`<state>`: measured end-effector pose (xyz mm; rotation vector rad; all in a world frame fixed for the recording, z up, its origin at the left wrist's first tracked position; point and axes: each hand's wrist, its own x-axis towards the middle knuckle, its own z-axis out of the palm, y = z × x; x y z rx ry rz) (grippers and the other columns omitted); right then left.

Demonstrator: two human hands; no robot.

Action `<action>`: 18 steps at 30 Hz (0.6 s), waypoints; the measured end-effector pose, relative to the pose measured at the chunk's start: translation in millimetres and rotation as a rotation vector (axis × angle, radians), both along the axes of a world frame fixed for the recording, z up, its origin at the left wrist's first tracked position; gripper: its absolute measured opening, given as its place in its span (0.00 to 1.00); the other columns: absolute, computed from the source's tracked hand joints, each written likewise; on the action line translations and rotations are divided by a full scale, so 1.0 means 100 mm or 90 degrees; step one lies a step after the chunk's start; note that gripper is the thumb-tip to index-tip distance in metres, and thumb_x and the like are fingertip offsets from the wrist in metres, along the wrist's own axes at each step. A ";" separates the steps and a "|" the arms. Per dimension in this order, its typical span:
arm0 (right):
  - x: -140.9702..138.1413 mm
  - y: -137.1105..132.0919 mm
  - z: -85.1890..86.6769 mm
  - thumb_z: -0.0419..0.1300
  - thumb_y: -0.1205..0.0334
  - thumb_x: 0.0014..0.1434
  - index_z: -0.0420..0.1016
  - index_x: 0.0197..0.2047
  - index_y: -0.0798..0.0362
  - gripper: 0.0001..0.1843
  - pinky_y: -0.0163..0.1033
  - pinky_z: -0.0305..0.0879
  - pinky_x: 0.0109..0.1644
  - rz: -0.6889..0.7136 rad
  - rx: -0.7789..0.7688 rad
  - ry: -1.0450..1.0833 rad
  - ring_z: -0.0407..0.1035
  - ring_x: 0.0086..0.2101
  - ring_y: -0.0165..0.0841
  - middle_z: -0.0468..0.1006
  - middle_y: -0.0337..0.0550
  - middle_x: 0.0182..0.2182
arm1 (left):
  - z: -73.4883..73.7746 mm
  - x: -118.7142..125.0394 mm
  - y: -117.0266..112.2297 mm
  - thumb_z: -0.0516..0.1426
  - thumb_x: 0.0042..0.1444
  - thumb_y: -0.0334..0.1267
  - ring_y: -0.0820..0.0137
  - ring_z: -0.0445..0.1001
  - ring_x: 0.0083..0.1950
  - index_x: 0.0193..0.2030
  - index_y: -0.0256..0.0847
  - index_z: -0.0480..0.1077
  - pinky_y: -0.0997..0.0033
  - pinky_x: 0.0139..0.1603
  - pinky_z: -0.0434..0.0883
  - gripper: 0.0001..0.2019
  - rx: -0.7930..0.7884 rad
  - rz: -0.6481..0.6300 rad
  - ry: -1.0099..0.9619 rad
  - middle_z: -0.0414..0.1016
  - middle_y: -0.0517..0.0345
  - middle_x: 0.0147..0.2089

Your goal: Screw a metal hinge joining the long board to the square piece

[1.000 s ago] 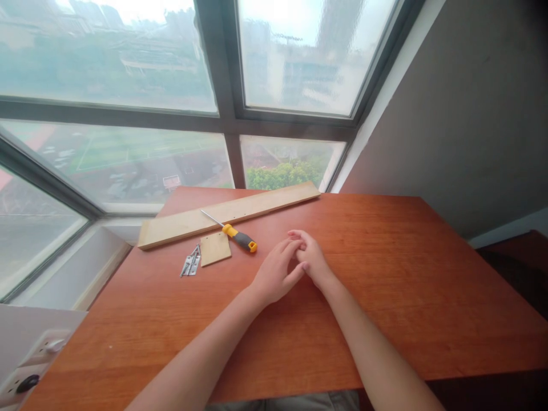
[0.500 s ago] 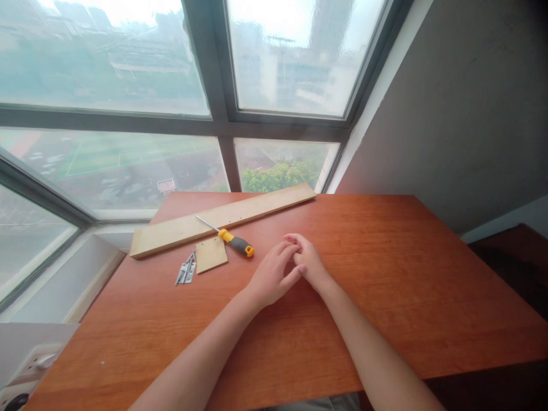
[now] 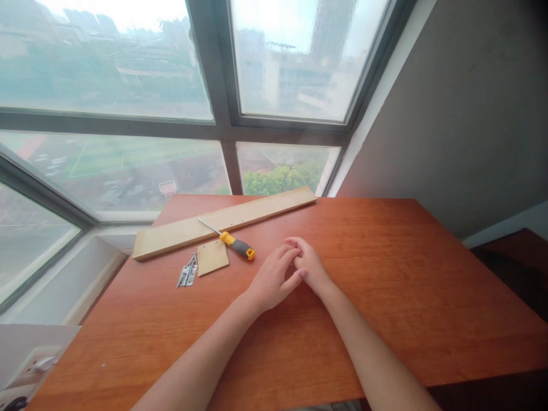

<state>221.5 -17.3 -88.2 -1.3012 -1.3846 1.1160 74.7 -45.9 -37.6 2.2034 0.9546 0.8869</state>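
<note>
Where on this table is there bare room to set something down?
The table is bare over its right half, from the right hand to the wall-side edge, and near left, beside the left forearm. Crowded: the far left, where board, screwdriver, small wood piece and hinges lie.

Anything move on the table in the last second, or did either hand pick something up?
Nothing picked up or let go. Left hand and right hand stay together on the table, touching each other, empty. Screwdriver, plank, small board and hinges lie as before; only the camera shifted slightly.
</note>
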 end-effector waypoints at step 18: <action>-0.01 -0.01 0.04 0.53 0.71 0.46 0.75 0.47 0.51 0.25 0.45 0.69 0.55 -0.010 0.010 -0.019 0.75 0.45 0.36 0.81 0.43 0.42 | -0.01 -0.01 -0.01 0.55 0.64 0.42 0.57 0.70 0.60 0.57 0.41 0.68 0.53 0.63 0.68 0.17 0.000 0.001 0.009 0.71 0.44 0.59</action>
